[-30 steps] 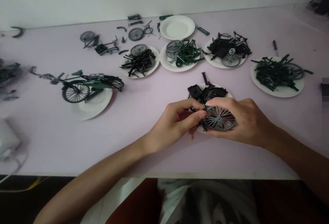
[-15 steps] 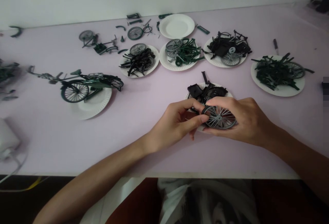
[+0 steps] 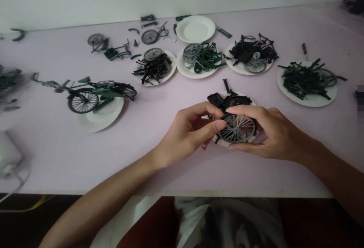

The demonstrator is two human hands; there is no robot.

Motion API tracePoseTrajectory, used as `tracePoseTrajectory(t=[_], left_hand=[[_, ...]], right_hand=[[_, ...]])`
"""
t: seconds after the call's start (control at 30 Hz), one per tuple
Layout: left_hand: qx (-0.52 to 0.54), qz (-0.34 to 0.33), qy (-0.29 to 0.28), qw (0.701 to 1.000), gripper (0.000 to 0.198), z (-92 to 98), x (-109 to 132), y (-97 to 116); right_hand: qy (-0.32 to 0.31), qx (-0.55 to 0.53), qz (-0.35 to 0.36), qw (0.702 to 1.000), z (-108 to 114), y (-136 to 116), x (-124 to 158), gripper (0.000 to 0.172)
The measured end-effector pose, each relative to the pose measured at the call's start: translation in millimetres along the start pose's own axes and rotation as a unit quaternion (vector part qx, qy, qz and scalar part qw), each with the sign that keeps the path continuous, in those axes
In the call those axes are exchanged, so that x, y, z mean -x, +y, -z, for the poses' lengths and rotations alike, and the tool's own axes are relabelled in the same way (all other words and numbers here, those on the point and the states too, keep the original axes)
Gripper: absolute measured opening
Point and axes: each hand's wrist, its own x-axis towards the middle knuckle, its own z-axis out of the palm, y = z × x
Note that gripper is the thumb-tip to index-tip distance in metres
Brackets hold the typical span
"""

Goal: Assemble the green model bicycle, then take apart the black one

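A small toy bicycle wheel [image 3: 234, 129], with grey spokes and a black tyre around its rim, is held between my two hands. My left hand [image 3: 196, 126] pinches its left edge with thumb and fingers. Around the right side curve the thumb and fingers of my right hand [image 3: 270, 132], touching the tyre at top and bottom. Behind and under the wheel is a paper plate [image 3: 220, 142] bearing black bicycle parts [image 3: 217, 99], partly hidden by my hands.
A nearly whole model bicycle [image 3: 93, 94] rests on a plate at left. Several plates of parts, such as the green pile [image 3: 307, 79], stand behind and to the right. Loose parts [image 3: 110, 52] lie near the wall. A white box with a cable [image 3: 10, 153] sits at the left edge.
Both hands have moved slightly left with the wheel. The black tyre now shows along more of the rim, on the right side too.
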Motion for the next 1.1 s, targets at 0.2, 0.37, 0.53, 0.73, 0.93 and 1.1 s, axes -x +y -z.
tracePoseTrajectory(t=[0.2,0.37,0.53,0.73,0.93,1.1], left_hand=[[-0.014,-0.005,-0.008,1.0,0.028,-0.1,-1.7,-6.5],[-0.043,-0.029,0.001,0.999,0.029,-4.6,-1.1,-13.8],[-0.147,-0.104,-0.001,0.984,0.039,-6.1,0.4,-13.2],[-0.157,-0.092,-0.036,0.983,0.035,-5.5,1.5,-13.4],[-0.187,-0.118,-0.033,0.975,0.037,-3.4,1.4,-13.3],[-0.194,-0.122,-0.038,0.973,0.037,-2.6,-0.6,-12.3]], right_hand=[[-0.024,-0.01,0.022,0.999,-1.0,-0.3,-1.8,0.066],[0.059,0.053,0.012,0.997,-9.9,-2.0,-2.5,0.06],[0.109,0.073,-0.001,0.991,-18.9,-3.2,-1.3,0.066],[0.109,0.046,-0.024,0.993,-16.6,2.1,1.8,0.072],[-0.016,0.005,0.009,1.0,-2.6,4.1,-0.8,0.071],[-0.041,-0.019,0.003,0.999,-3.2,0.5,-1.2,0.069]])
